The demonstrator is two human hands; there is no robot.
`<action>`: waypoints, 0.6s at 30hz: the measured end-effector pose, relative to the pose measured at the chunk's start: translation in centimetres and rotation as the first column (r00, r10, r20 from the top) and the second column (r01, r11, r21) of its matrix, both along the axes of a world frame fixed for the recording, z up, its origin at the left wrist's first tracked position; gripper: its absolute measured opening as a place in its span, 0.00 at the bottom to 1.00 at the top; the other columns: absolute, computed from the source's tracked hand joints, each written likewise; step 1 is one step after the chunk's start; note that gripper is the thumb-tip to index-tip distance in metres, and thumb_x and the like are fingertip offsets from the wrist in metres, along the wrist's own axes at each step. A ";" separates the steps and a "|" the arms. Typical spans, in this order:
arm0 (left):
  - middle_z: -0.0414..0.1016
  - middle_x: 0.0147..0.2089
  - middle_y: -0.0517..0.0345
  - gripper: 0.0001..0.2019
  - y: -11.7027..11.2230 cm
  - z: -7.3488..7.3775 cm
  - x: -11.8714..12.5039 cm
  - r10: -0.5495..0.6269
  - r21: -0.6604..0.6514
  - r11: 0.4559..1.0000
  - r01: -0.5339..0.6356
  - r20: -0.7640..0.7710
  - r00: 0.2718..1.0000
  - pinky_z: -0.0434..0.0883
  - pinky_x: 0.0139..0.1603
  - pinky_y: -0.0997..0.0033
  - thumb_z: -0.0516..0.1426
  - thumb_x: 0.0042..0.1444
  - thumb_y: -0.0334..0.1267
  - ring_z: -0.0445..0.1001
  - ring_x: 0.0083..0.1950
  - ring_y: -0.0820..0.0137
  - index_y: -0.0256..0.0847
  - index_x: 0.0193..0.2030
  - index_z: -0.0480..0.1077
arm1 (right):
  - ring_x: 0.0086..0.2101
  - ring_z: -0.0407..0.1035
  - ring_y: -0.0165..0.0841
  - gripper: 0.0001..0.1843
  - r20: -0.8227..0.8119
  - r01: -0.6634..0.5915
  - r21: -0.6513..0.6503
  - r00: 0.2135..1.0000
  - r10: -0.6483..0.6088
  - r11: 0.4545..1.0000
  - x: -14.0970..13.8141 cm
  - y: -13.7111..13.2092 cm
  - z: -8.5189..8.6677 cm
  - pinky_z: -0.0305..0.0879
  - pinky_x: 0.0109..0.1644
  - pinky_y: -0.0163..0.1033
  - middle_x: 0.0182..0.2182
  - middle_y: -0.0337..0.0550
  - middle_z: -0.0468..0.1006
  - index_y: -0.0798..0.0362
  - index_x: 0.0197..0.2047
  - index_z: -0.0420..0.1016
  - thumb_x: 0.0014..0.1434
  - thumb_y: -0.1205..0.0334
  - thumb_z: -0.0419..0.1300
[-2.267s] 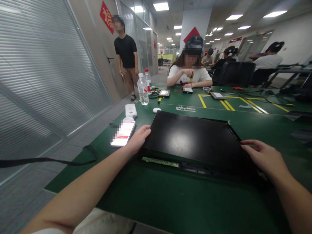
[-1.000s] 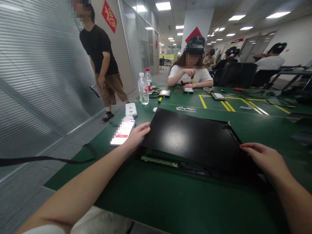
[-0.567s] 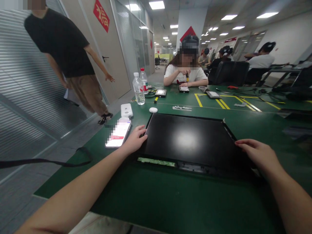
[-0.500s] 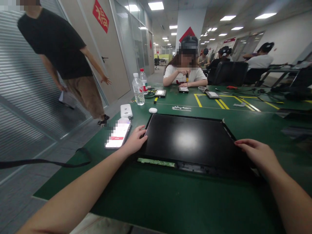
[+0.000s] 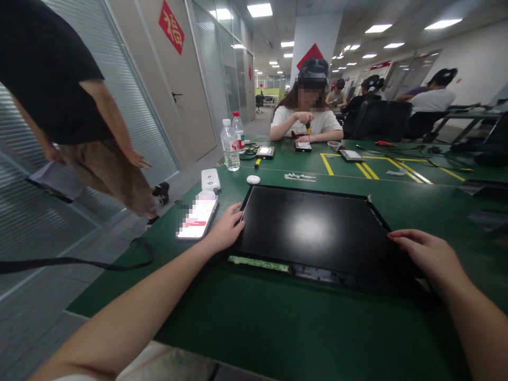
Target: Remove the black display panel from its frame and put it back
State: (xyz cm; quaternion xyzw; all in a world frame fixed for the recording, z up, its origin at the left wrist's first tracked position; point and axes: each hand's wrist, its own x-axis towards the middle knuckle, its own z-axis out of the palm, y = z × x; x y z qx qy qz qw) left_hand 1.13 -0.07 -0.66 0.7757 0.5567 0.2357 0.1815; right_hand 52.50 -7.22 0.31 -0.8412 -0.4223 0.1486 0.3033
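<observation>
A black LCD panel (image 5: 313, 227) lies flat on the green table before me, glossy side up, with a bright reflection at its middle. Along its near edge runs a strip of green circuit board (image 5: 259, 263). My left hand (image 5: 226, 227) grips the panel's left edge between thumb and fingers. At the opposite edge, my right hand (image 5: 431, 248) pinches the side with thumb and forefinger; its other fingers are partly hidden. A lit phone (image 5: 198, 219) lies just left of my left hand.
Beyond the phone are a white power bank (image 5: 210, 180), a small white case (image 5: 253, 180) and two bottles (image 5: 230, 145). Across the table (image 5: 278, 328) a person (image 5: 307, 124) works on a hard drive (image 5: 303, 146). Another person (image 5: 59, 90) walks on the left.
The walking person has moved left and nearer. My view has shifted slightly, while both hands keep their places on the panel's edges.
</observation>
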 end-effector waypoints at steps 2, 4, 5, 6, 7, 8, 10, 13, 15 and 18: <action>0.66 0.79 0.37 0.18 0.0 0.1 0.1 -0.003 0.004 1.000 0.003 0.013 1.000 0.60 0.82 0.45 0.54 0.68 0.36 0.65 0.80 0.47 0.36 0.56 0.82 | 0.38 0.77 0.47 0.21 -0.013 0.013 -0.004 1.000 -0.013 1.000 0.3 0.0 -0.3 0.66 0.39 0.48 0.36 0.46 0.88 0.43 0.34 0.88 0.39 0.44 0.63; 0.67 0.79 0.38 0.18 -0.1 0.1 0.1 0.001 -0.003 1.000 -0.001 0.027 1.000 0.62 0.82 0.45 0.54 0.67 0.36 0.67 0.80 0.48 0.37 0.55 0.82 | 0.39 0.77 0.48 0.22 -0.037 0.017 -0.005 0.999 -0.017 1.000 0.6 0.1 -0.6 0.66 0.40 0.48 0.37 0.46 0.88 0.43 0.35 0.88 0.40 0.45 0.62; 0.68 0.78 0.39 0.18 -0.1 0.1 0.0 0.006 -0.009 1.000 -0.006 0.035 0.999 0.62 0.81 0.46 0.54 0.67 0.36 0.67 0.79 0.48 0.37 0.55 0.83 | 0.39 0.77 0.47 0.22 -0.052 0.020 -0.004 0.998 -0.020 1.000 0.6 0.1 -0.7 0.66 0.40 0.48 0.37 0.46 0.88 0.43 0.36 0.88 0.40 0.44 0.62; 0.68 0.78 0.40 0.18 -0.1 0.1 0.0 0.010 -0.013 1.000 -0.010 0.043 0.999 0.63 0.81 0.46 0.55 0.67 0.37 0.67 0.79 0.48 0.38 0.55 0.83 | 0.39 0.77 0.47 0.23 -0.066 0.024 -0.001 0.998 -0.024 1.000 0.6 0.1 -0.7 0.66 0.40 0.48 0.37 0.46 0.88 0.43 0.36 0.88 0.40 0.44 0.62; 0.69 0.78 0.40 0.17 0.0 0.1 0.0 0.014 -0.014 1.000 -0.013 0.051 0.999 0.63 0.81 0.47 0.55 0.67 0.37 0.68 0.79 0.48 0.38 0.56 0.83 | 0.39 0.77 0.47 0.23 -0.074 0.032 0.005 0.997 -0.032 0.999 0.5 0.1 -0.8 0.66 0.40 0.48 0.38 0.46 0.88 0.44 0.36 0.88 0.40 0.44 0.62; 0.69 0.78 0.41 0.17 0.0 0.0 -0.1 0.016 -0.012 1.000 -0.015 0.056 0.998 0.64 0.81 0.47 0.55 0.67 0.37 0.68 0.79 0.48 0.39 0.55 0.83 | 0.39 0.77 0.47 0.23 -0.077 0.041 0.014 0.996 -0.040 0.999 0.4 0.0 -0.8 0.65 0.40 0.48 0.38 0.47 0.88 0.44 0.36 0.88 0.40 0.44 0.62; 0.70 0.77 0.42 0.17 0.1 -0.2 -0.2 0.015 -0.001 1.000 -0.015 0.063 0.998 0.64 0.81 0.46 0.56 0.67 0.37 0.69 0.78 0.49 0.39 0.55 0.83 | 0.39 0.77 0.47 0.22 -0.073 0.048 0.041 0.996 -0.045 0.998 0.1 0.0 -0.7 0.65 0.40 0.47 0.39 0.47 0.88 0.45 0.34 0.88 0.39 0.45 0.62; 0.71 0.76 0.41 0.17 0.3 -0.6 -0.3 0.010 0.016 1.000 -0.012 0.075 0.997 0.64 0.80 0.46 0.56 0.66 0.37 0.70 0.78 0.49 0.40 0.55 0.82 | 0.39 0.77 0.47 0.22 -0.072 0.048 0.052 0.996 -0.045 0.997 -0.2 0.0 -0.6 0.66 0.40 0.48 0.39 0.47 0.89 0.45 0.34 0.89 0.38 0.45 0.62; 0.72 0.76 0.42 0.17 0.4 -0.7 -0.4 0.005 0.023 1.000 -0.007 0.079 0.997 0.64 0.80 0.46 0.56 0.66 0.38 0.69 0.78 0.49 0.40 0.56 0.82 | 0.40 0.77 0.47 0.22 -0.073 0.050 0.043 0.996 -0.047 0.998 -0.2 -0.1 -0.6 0.66 0.40 0.48 0.39 0.47 0.89 0.44 0.34 0.89 0.38 0.46 0.62; 0.71 0.76 0.42 0.17 0.4 -0.7 -0.4 -0.006 0.026 1.000 0.004 0.069 0.998 0.64 0.81 0.45 0.56 0.66 0.38 0.69 0.78 0.49 0.41 0.56 0.82 | 0.40 0.77 0.47 0.22 -0.058 0.042 0.015 0.997 -0.041 0.999 0.1 -0.1 -0.6 0.66 0.40 0.48 0.39 0.46 0.88 0.44 0.35 0.89 0.39 0.46 0.62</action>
